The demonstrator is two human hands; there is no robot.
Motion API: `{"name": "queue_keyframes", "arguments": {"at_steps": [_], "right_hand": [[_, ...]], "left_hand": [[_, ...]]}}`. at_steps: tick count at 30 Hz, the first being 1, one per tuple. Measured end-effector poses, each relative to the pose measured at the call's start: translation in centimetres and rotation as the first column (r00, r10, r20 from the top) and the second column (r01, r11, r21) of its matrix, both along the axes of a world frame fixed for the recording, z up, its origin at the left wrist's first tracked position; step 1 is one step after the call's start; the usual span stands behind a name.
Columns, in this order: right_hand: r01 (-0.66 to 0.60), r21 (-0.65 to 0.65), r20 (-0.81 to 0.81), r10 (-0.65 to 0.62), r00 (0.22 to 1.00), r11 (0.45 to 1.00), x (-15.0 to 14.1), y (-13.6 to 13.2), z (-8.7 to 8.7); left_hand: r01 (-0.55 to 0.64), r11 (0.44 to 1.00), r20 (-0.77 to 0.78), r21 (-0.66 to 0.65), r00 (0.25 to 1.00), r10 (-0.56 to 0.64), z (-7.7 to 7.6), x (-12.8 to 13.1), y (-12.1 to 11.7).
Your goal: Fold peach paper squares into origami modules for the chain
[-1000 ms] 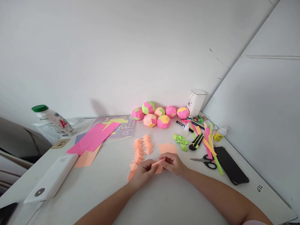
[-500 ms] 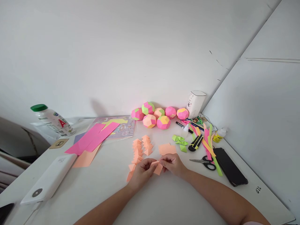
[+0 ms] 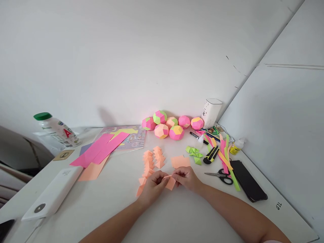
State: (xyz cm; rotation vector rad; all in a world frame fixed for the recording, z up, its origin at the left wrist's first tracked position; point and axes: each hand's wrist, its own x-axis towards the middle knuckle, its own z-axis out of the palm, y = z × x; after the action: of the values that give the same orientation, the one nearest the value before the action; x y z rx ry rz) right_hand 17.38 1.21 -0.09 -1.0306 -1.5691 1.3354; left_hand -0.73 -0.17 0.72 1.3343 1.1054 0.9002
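Between both hands is a small peach paper piece (image 3: 170, 184), its upper edge folded over. My left hand (image 3: 154, 186) pinches its left side between thumb and fingers. At the right side my right hand (image 3: 186, 178) pinches it too, fingertips near the fold. Just left of my left hand lie rows of folded peach paper units (image 3: 149, 163). Flat peach paper squares (image 3: 180, 161) rest just beyond my right hand. Folded green paper units (image 3: 194, 154) lie farther to the right.
Several faceted paper balls (image 3: 161, 131) sit along the wall. To the right lie scissors (image 3: 220, 175), a box cutter (image 3: 211, 155), paper strips (image 3: 224, 152), a glue bottle (image 3: 236, 147) and a black phone (image 3: 248, 180). Pink sheets (image 3: 98, 148), a white power bank (image 3: 54, 192) and a bottle (image 3: 57, 130) stand left.
The fold along the paper piece's upper edge looks narrower and flatter now. Both hands have stayed in nearly the same place.
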Motion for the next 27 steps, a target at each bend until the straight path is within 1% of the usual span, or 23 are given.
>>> {"name": "queue_keyframes", "arguments": {"at_steps": [6, 11, 16, 21, 23, 25, 27], "right_hand": [[-0.028, -0.01, -0.018, 0.028, 0.999, 1.0, -0.12, 0.06, 0.2], [-0.039, -0.022, -0.023, 0.039, 0.999, 0.999, -0.07, 0.08, 0.1], [-0.023, -0.076, -0.041, 0.02, 0.999, 0.997, 0.1, 0.24, -0.01], [-0.016, -0.096, -0.075, 0.009, 0.997, 0.995, 0.12, 0.4, 0.05], [-0.03, -0.092, -0.076, 0.023, 0.997, 0.995, 0.11, 0.35, 0.02], [-0.059, -0.073, -0.063, 0.055, 0.997, 0.996, 0.09, 0.24, -0.07], [-0.077, -0.039, -0.03, 0.076, 0.997, 0.996, 0.07, 0.13, -0.21]], "left_hand": [[0.03, 0.999, -0.017, 0.03, 0.999, -0.029, -0.22, -0.22, 0.01], [-0.005, 1.0, -0.018, 0.025, 1.0, 0.005, 0.28, -0.04, -0.19], [-0.063, 0.997, 0.075, -0.042, 0.995, 0.066, 0.42, -0.18, -0.21], [-0.078, 0.992, 0.183, -0.098, 0.979, 0.095, 0.27, -0.37, -0.14], [-0.035, 0.996, 0.152, -0.081, 0.987, 0.047, 0.22, -0.3, -0.12], [0.03, 0.999, 0.065, -0.027, 0.997, -0.028, 0.13, -0.18, -0.11], [0.075, 0.997, -0.029, 0.031, 0.997, -0.074, 0.01, -0.06, -0.1]]}}
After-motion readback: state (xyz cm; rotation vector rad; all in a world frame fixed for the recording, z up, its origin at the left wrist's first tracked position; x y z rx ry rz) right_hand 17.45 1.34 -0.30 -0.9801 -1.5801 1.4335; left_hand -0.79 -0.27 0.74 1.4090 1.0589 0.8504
